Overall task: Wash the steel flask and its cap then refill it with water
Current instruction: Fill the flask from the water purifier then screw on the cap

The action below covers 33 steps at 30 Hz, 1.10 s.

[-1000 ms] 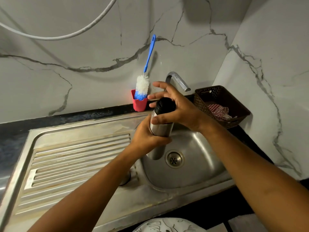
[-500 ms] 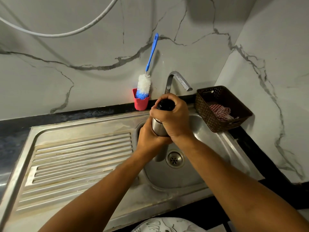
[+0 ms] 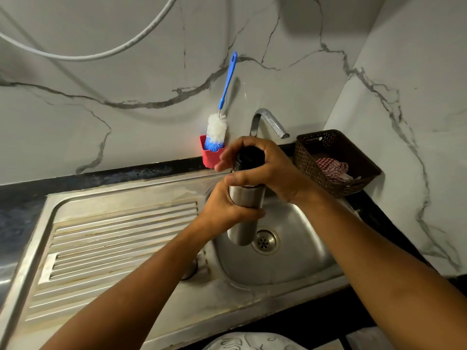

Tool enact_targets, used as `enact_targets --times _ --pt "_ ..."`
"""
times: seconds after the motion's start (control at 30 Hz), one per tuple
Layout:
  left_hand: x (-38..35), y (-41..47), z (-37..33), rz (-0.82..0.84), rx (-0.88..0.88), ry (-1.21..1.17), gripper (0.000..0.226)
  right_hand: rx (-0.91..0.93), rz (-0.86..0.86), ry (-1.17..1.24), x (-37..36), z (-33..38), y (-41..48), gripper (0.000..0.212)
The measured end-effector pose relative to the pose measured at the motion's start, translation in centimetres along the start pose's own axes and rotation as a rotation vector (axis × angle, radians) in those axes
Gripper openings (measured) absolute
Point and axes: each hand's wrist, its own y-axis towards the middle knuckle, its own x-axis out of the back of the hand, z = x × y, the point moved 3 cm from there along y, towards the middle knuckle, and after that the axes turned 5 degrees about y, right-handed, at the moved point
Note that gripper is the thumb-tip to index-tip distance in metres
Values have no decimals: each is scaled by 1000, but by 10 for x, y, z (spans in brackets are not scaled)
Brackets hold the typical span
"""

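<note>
You hold the steel flask (image 3: 246, 200) upright over the sink basin (image 3: 298, 261), near the middle of the view. Your left hand (image 3: 225, 210) grasps its body from the 9 o'clock side, with the fingers wrapped round the middle part and the thumb lying across the front. Your right hand (image 3: 270, 168) comes in from 3 o'clock and is curled around the black cap (image 3: 250, 156), which sits on top of the flask. Its thumb rests at the joint between cap and body. I cannot tell if the cap is screwed tight or already loose.

The bottom of the flask hangs over the basin, and the drain (image 3: 265, 241) is just beside it at 4 o'clock.

From the flask, the tap (image 3: 267, 120) rises at 12 o'clock behind your right hand, and its spout turns toward 3 o'clock. At 11 o'clock a bottle brush (image 3: 223, 114) with a blue handle stands in a red holder (image 3: 211, 159) against the marble wall (image 3: 126, 135). At 2 o'clock a brown basket (image 3: 308, 157) sits on the dark counter (image 3: 22, 198), and a checked cloth (image 3: 333, 169) lies inside it. The ribbed drainboard (image 3: 121, 238) spreads out at 8 o'clock. A white hose (image 3: 101, 55) curves across the wall at 10 o'clock.
</note>
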Motion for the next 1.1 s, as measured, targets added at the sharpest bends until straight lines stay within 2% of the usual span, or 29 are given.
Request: enact_targets --times 0.07,0.13,0.53,0.67,0.73,0.87,1.0,1.1 --pt "-2 -1 3 -38 -5 -19 72 40 -83 8 -4 -4 -1 29" --pt "-6 -4 7 -68 -4 -34 74 64 -163 -20 -8 -11 -3 25" --pt "-24 -9 13 -276 -36 -40 70 128 -595 -143 -21 -28 -6 21" --pt "-23 -7 11 -281 -30 -8 73 116 -723 -220 -25 -24 -4 24" --pt "-17 -7 9 -307 -12 -9 75 102 -647 -229 -29 -21 -2 35" --pt "26 -8 11 -430 27 -100 74 95 -361 -125 -33 -16 -3 65" --pt "82 -27 17 -604 87 -92 76 -72 -289 -122 -36 -49 -3 61" --pt "108 -46 28 -662 150 -33 76 -244 -117 -250 -55 -101 -4 58"
